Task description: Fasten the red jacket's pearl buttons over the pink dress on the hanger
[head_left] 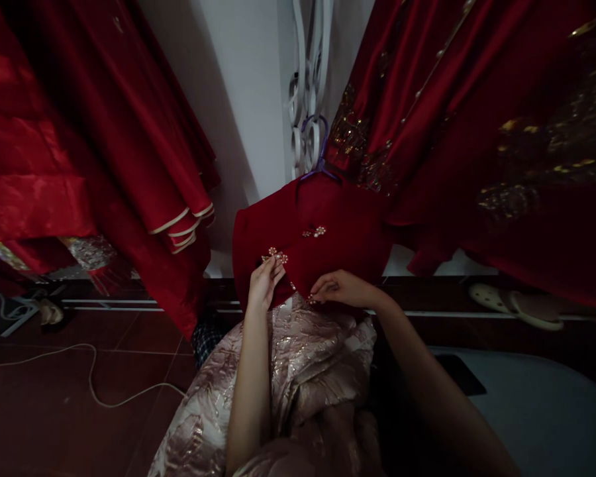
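A dark red jacket (328, 232) hangs on a purple hanger (318, 149) from a white scrolled rail (305, 79). Its front carries pearl and gold clasps (315, 232). My left hand (264, 283) is closed on the jacket's left front edge, fingertips touching a gold clasp (275, 256). My right hand (340, 289) pinches the lower hem of the jacket's front, fingers curled together. Below both hands spreads a pink and gold brocade skirt (298, 371).
Red satin garments (109, 146) hang at left, a red gown with gold embroidery (487, 132) at right. A white cable (79, 371) trails over the dark tiled floor. Pale slippers (519, 305) lie at right. A grey surface (541, 411) holds a dark phone (457, 374).
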### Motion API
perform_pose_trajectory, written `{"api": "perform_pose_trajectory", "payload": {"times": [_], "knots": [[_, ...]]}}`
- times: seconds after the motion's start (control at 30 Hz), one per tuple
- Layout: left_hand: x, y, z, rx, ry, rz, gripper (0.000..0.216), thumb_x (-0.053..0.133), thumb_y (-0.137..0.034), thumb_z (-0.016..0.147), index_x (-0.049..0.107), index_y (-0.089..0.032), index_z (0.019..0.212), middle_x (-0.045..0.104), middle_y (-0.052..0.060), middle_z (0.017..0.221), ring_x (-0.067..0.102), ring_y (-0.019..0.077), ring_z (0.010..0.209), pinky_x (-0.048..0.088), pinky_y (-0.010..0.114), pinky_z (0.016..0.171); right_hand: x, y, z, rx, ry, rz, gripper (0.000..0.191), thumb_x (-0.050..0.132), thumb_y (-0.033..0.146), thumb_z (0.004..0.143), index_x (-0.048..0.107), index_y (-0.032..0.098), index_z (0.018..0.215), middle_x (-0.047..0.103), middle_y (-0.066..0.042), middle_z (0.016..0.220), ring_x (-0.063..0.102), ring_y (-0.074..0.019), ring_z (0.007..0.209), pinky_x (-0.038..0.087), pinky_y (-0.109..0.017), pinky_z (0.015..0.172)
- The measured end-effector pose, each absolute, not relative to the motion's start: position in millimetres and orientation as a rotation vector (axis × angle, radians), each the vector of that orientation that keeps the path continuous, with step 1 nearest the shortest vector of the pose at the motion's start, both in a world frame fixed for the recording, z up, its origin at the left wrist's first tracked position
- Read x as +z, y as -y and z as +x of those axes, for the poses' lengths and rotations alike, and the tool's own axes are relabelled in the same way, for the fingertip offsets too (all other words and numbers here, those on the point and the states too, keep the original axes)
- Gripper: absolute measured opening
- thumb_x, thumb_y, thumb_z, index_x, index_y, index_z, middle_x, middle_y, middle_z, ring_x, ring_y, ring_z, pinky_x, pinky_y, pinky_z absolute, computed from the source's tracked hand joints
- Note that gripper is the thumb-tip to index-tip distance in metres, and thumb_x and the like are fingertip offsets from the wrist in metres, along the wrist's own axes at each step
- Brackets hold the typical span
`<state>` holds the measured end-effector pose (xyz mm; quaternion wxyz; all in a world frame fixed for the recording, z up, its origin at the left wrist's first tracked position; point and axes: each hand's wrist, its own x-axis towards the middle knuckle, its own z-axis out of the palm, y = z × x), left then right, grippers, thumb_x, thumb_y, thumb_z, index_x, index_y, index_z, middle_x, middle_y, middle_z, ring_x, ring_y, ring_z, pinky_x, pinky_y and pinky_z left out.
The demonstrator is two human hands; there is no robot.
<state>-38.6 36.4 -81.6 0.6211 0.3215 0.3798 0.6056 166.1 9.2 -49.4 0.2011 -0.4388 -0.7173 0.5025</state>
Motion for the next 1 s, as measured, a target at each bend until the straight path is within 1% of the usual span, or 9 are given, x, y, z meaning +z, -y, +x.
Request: {"api": "perform_pose_trajectory", "payload": {"times": [0.3,0.4,0.5,0.6,0.7,0.8,0.9,1.0], "knots": [[-83.5,-36.3,-32.9,1.390,-0.831,0.713,0.030,0.065,-0.032,0.073,0.064,-0.016,0.099,0.065,0.008,0.107,0.063,0.0127,0.094,0.048,0.027,0.087,-52.0,-8.4,162.9,1.372,2.014,-1.201,0.024,0.066,0.031,0.066,0.067,0.014,0.083,0.070,-0.006,0.079,0.063,-0.0138,0.069,0.049,-0.026,0.067],[-84.6,-38.1,-30.8,1.439,-0.839,0.703,0.029,0.067,-0.029,0.069,0.065,-0.015,0.095,0.066,0.009,0.106,0.062,0.0136,0.095,0.047,0.027,0.087,-52.4,-8.2,161.7,1.371,2.021,-1.211,0.025,0.066,0.032,0.066,0.068,0.013,0.083,0.070,-0.006,0.079,0.064,-0.0140,0.069,0.049,-0.026,0.067],[-86.6,-39.1,-28.8,1.511,-0.888,0.696,0.026,0.069,-0.028,0.065,0.065,-0.014,0.087,0.065,0.009,0.110,0.062,0.0145,0.096,0.048,0.027,0.084,-53.0,-8.4,160.1,1.374,2.034,-1.221,0.025,0.066,0.032,0.067,0.068,0.014,0.084,0.070,-0.005,0.079,0.064,-0.0141,0.070,0.049,-0.026,0.068],[-88.6,-38.6,-27.8,1.535,-0.928,0.702,0.027,0.069,-0.029,0.064,0.064,-0.014,0.087,0.063,0.008,0.113,0.062,0.0140,0.095,0.049,0.026,0.081,-53.4,-8.8,159.6,1.376,2.043,-1.212,0.024,0.066,0.032,0.067,0.068,0.015,0.084,0.070,-0.005,0.079,0.064,-0.0142,0.070,0.049,-0.026,0.068],[-84.3,-37.4,-24.7,1.455,-0.921,0.774,0.033,0.064,-0.038,0.070,0.063,-0.015,0.095,0.066,0.008,0.106,0.063,0.0139,0.090,0.049,0.027,0.078,-52.2,-8.3,162.1,1.400,2.044,-1.206,0.024,0.066,0.031,0.066,0.068,0.015,0.084,0.070,-0.005,0.078,0.064,-0.0143,0.070,0.048,-0.025,0.067],[-67.2,-38.7,-16.2,1.373,-0.961,0.995,0.038,0.054,-0.047,0.077,0.063,-0.016,0.097,0.068,0.008,0.095,0.063,0.0158,0.086,0.049,0.029,0.075,-48.5,-6.3,168.2,1.463,2.072,-1.200,0.023,0.066,0.031,0.066,0.068,0.016,0.084,0.070,-0.004,0.077,0.064,-0.0143,0.071,0.048,-0.024,0.066],[-40.0,-44.4,-5.7,1.432,-1.036,1.450,0.030,0.052,-0.042,0.081,0.063,-0.018,0.093,0.066,0.006,0.096,0.060,0.0152,0.088,0.046,0.028,0.079,-43.8,-3.5,175.3,1.507,2.115,-1.188,0.023,0.067,0.030,0.065,0.069,0.016,0.083,0.070,-0.004,0.079,0.064,-0.0148,0.072,0.048,-0.024,0.066],[-14.4,-52.0,0.8,1.391,-1.162,2.047,0.025,0.052,-0.038,0.082,0.062,-0.021,0.097,0.060,0.006,0.097,0.054,0.0166,0.092,0.044,0.028,0.080,-40.3,-1.5,180.5,1.540,2.107,-1.175,0.025,0.068,0.030,0.063,0.070,0.016,0.084,0.071,-0.004,0.079,0.065,-0.0154,0.072,0.048,-0.024,0.065]]}}
